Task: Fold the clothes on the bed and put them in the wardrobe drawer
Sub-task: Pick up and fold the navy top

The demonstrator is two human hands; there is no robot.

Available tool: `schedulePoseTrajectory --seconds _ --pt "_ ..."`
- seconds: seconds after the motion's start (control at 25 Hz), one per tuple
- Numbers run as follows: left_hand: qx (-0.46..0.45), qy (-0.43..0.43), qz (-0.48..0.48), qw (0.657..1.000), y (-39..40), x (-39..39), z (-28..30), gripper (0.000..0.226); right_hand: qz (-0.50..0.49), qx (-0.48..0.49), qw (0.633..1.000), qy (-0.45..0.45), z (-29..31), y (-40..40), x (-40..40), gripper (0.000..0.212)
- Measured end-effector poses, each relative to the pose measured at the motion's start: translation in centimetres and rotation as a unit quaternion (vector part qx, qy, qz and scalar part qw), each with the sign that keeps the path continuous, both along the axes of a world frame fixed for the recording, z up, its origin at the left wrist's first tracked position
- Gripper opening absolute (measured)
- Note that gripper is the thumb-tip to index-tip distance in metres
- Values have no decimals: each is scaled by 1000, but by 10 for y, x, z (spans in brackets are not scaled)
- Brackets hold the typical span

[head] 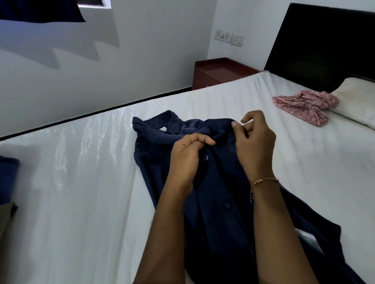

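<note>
Across the wide white plastic-covered bed, a navy blue buttoned collared shirt is lying front-up near its middle. Beside the white pillow, a crumpled pink patterned garment is sitting. Both the left hand and right hand are pinching the shirt's placket just below the collar.

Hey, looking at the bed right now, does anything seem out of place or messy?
Yes: a crumpled pink patterned garment lies bunched up, unfolded, near the white pillow at the head of the white bed. Otherwise, the left hand and right hand pinch the navy buttoned shirt near its collar.
</note>
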State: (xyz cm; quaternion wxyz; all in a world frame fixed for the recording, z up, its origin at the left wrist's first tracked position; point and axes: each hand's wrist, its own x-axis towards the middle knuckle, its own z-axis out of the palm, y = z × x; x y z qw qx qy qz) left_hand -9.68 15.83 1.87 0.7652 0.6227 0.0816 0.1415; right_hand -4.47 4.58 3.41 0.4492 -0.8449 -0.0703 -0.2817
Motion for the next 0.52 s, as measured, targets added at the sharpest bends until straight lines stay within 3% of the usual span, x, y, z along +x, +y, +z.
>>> schedulePoseTrajectory --seconds 0.08,0.16,0.24,0.36,0.52 --pt "-15 -6 -2 1000 1 -3 3 38 -100 -26 992 -72 1 5 -1 6" --pt "10 3 -21 1000 -1 -4 5 35 -111 -52 988 -97 -2 8 -2 5" --pt "10 26 -40 999 -3 -2 3 36 14 -72 996 -57 -6 7 -1 11" --pt "-99 35 -85 991 -2 1 3 42 215 -53 973 71 -8 7 -11 19" --pt "-162 66 -56 983 -2 4 0 33 251 20 957 147 -7 2 -18 32"
